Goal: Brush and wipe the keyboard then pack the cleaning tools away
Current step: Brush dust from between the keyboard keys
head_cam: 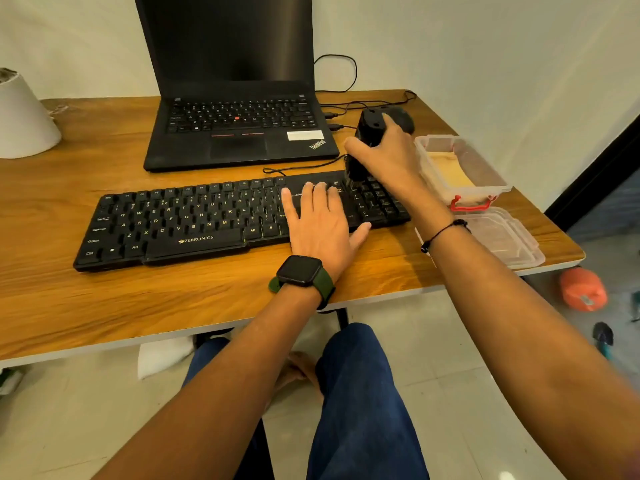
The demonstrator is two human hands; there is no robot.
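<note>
A black Zebronics keyboard [180, 223] lies across the wooden desk [104, 306]. My left hand [320, 220] presses flat on its right-hand keys, fingers straight. My right hand [384, 150] grips a black brush [363, 147] held upright, its bristles down on the keys near the number pad. A clear plastic box [485, 181] with a red latch stands to the right, holding a beige cloth [446, 168]. The box's clear lid [509, 244] lies flat at the desk's front right corner.
An open black laptop [235, 133] stands behind the keyboard, with cables [336, 74] trailing to its right. A black mouse [403, 121] sits behind my right hand. A white lampshade-like object [24, 119] is at far left. An orange thing [583, 289] lies on the floor.
</note>
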